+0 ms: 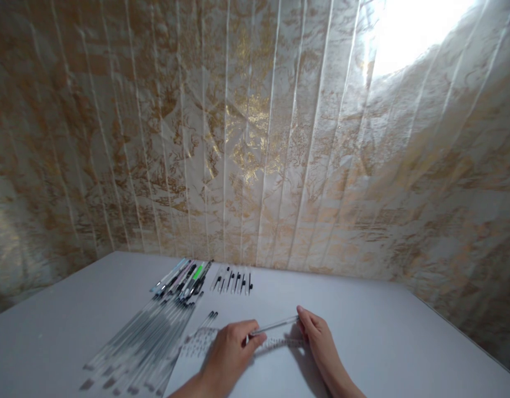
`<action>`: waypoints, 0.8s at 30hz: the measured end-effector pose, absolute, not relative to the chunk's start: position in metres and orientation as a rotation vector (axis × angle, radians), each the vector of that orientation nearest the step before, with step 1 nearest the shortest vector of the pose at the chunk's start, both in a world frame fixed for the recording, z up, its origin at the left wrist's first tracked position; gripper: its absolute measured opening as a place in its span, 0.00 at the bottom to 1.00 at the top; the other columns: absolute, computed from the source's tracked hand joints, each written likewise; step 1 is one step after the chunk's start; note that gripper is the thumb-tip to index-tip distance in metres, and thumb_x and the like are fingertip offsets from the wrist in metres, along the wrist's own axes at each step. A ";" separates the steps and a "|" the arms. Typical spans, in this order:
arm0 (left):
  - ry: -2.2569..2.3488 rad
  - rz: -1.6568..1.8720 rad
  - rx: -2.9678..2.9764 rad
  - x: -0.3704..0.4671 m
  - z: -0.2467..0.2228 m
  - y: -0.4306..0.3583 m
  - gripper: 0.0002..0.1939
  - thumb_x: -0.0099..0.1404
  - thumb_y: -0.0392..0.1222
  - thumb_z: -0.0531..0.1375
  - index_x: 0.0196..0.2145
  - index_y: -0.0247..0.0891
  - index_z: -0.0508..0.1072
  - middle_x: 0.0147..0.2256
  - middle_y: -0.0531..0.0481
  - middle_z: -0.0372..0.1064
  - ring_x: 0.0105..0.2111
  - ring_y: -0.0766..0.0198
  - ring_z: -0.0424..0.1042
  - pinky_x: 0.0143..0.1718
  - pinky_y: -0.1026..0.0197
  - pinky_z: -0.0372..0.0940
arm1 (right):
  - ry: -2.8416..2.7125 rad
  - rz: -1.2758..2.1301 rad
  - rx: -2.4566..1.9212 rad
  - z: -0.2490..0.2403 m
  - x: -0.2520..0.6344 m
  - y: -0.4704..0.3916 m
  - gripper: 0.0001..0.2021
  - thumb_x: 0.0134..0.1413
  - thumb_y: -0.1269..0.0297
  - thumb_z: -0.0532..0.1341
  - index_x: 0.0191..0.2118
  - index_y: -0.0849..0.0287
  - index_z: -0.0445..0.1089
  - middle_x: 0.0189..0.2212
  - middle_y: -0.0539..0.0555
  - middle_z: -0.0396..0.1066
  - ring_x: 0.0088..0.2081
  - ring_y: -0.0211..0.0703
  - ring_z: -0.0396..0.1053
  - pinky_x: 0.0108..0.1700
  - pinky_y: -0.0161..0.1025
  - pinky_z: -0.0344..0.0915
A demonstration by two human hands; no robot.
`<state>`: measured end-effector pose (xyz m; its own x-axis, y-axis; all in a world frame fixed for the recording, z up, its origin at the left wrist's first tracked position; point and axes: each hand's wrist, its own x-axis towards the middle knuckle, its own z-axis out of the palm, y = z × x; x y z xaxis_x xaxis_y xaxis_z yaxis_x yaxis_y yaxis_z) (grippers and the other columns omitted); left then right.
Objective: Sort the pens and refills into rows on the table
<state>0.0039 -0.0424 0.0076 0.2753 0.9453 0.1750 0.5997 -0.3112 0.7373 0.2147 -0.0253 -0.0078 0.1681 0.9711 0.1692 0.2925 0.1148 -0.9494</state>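
A slim clear-barrelled pen [279, 323] is held in the air between my two hands, tilted slightly up to the right. My left hand [232, 351] pinches its left end between thumb and fingers. At the other end, my right hand [319, 334] grips it with the fingertips. Beneath them lies a white sheet of paper [192, 359] with rows of dark handwriting, partly covered by my left hand. Two or so thin dark-tipped pens or refills [209, 320] rest just above the paper's written lines.
Many clear sticks with grey ends [134, 337] lie side by side at the left. Beyond them is a row of assorted pens [182, 279], one with a green part. Several short clear-and-black pieces [234, 282] line up nearby. A patterned foil-like curtain [246, 138] hangs behind the white table [395, 326].
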 end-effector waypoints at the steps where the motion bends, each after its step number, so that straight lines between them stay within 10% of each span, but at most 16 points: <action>1: 1.375 0.843 1.974 0.004 0.009 -0.043 0.06 0.62 0.44 0.57 0.30 0.41 0.70 0.25 0.58 0.67 0.25 0.67 0.62 0.28 0.66 0.53 | -1.322 0.817 -1.383 -0.008 0.215 -0.025 0.30 0.44 0.30 0.52 0.16 0.54 0.50 0.15 0.45 0.48 0.22 0.37 0.46 0.26 0.36 0.45; 6: 1.431 0.900 1.901 0.004 0.018 -0.044 0.03 0.58 0.41 0.59 0.31 0.42 0.69 0.25 0.59 0.66 0.25 0.67 0.63 0.28 0.67 0.55 | -1.317 0.825 -1.369 -0.008 0.214 -0.025 0.30 0.44 0.31 0.53 0.16 0.54 0.49 0.15 0.44 0.46 0.22 0.36 0.44 0.25 0.36 0.44; 12: 1.362 0.856 1.888 0.001 0.015 -0.041 0.23 0.68 0.54 0.46 0.21 0.40 0.65 0.18 0.55 0.62 0.23 0.65 0.65 0.28 0.65 0.55 | -1.323 0.796 -1.358 -0.004 0.211 -0.027 0.31 0.42 0.29 0.53 0.15 0.54 0.50 0.15 0.45 0.47 0.21 0.36 0.45 0.24 0.35 0.46; 17: 1.380 0.917 1.882 0.003 0.014 -0.044 0.12 0.59 0.42 0.59 0.42 0.42 0.69 0.33 0.56 0.70 0.27 0.67 0.65 0.31 0.67 0.57 | -1.338 0.795 -1.381 -0.004 0.211 -0.027 0.31 0.43 0.29 0.52 0.16 0.54 0.51 0.15 0.45 0.48 0.21 0.37 0.46 0.25 0.36 0.46; 20: 1.410 0.920 1.938 0.004 0.014 -0.045 0.02 0.59 0.38 0.59 0.32 0.41 0.69 0.27 0.58 0.67 0.26 0.68 0.63 0.30 0.67 0.55 | -1.342 0.792 -1.384 -0.007 0.212 -0.026 0.31 0.43 0.29 0.52 0.15 0.54 0.51 0.15 0.45 0.48 0.21 0.37 0.47 0.25 0.36 0.46; 24: 1.385 0.858 1.991 0.002 0.013 -0.043 0.20 0.68 0.49 0.50 0.21 0.39 0.65 0.20 0.57 0.60 0.24 0.67 0.62 0.27 0.66 0.52 | -1.331 0.790 -1.378 -0.008 0.213 -0.025 0.31 0.44 0.29 0.52 0.16 0.54 0.51 0.15 0.45 0.48 0.21 0.37 0.47 0.25 0.35 0.46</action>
<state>0.0022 -0.0435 0.0132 0.2613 0.9473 0.1853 0.5878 -0.3085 0.7479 0.2130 -0.0253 -0.0080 0.1739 0.9667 0.1878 0.2980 0.1302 -0.9456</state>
